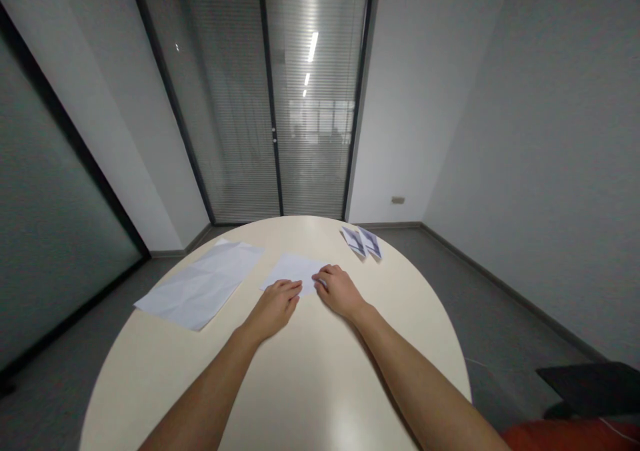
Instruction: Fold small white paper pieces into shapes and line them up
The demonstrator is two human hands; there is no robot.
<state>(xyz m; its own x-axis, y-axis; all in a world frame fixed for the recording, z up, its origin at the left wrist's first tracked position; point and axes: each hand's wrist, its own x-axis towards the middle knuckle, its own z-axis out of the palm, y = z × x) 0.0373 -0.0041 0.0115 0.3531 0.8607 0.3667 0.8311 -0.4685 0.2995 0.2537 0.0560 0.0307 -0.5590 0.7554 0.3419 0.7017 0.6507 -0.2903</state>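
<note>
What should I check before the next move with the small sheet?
1. Both hands in view: ok, left hand and right hand at the near side of the small sheet.
2. Large sheet apart from the small sheet: ok, a gap shows.
3. Large sheet smooth: not ok, it is creased.
4. Printed cards away from the hands: ok, farther off to the right.
5. Firm hold on the small sheet: cannot tell.
</note>
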